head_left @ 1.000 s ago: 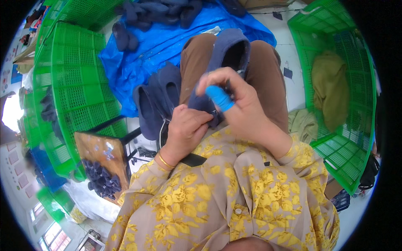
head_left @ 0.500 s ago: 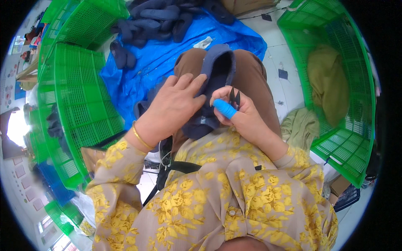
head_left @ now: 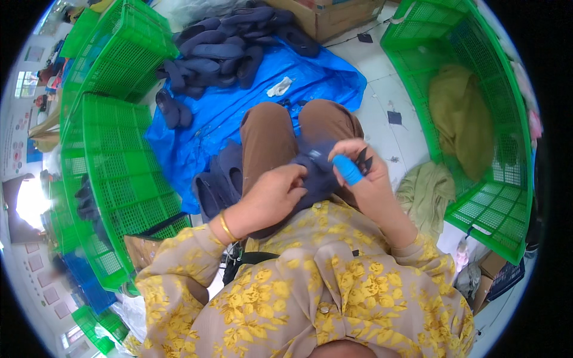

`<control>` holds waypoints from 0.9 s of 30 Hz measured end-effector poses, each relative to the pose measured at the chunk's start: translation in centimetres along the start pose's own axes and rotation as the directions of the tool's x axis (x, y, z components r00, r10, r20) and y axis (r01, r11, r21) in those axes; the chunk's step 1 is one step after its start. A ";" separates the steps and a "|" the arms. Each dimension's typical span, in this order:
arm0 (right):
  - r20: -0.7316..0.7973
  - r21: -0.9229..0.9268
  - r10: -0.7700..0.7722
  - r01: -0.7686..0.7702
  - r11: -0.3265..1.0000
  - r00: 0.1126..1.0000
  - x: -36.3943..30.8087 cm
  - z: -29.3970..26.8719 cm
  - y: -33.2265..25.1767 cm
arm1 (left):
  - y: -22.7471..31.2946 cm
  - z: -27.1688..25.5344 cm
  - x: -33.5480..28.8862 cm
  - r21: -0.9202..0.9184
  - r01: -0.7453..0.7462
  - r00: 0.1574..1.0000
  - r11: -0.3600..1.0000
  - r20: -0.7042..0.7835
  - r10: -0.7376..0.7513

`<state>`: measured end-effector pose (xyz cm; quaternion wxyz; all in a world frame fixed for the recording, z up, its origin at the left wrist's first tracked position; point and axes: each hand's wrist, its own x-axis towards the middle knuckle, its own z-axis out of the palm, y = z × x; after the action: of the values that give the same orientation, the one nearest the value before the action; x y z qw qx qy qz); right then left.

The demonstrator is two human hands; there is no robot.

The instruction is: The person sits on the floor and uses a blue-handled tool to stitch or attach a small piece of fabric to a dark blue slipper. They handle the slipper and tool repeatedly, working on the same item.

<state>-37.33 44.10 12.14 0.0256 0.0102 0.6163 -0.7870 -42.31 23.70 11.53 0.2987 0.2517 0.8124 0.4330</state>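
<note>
Holding a dark blue shoe (head_left: pixel 317 174) on the lap, between two hands.
The shoe is a bit blurry and sits at the shirt end of the brown trousers (head_left: pixel 268 140). The left hand (head_left: pixel 276 194) is curled, its thumb and fingers almost closed on the shoe's left side. The right hand (head_left: pixel 365 170) is by its right side, curled around small black snips (head_left: pixel 364 160); I can't tell if it touches the shoe. A blue wrap (head_left: pixel 347 169) covers its thumb. More dark shoes (head_left: pixel 216 186) sit by the left leg. A big shoe pile (head_left: pixel 224 51) lies on the blue sheet's (head_left: pixel 325 77) far edge.
</note>
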 end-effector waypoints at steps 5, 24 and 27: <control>0.006 -0.216 0.107 -0.103 0.971 0.994 -3.0 0.1 4.2 | -0.1 0.7 -0.5 0.035 -0.036 0.999 0.999 0.033 0.035; 0.411 -0.823 -0.152 0.437 0.362 0.899 -2.5 0.2 3.5 | -1.5 -1.6 3.6 0.131 -0.240 0.959 0.962 -0.124 0.256; 0.398 -0.830 -0.255 0.464 0.310 0.881 -1.0 -0.5 2.7 | -1.9 -2.2 3.3 -0.061 -0.194 0.954 0.979 -0.243 0.174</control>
<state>-36.21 43.93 9.45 -0.0908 -0.2195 0.9225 -0.3043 -46.42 23.82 10.01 0.1685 0.2600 0.7962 0.5197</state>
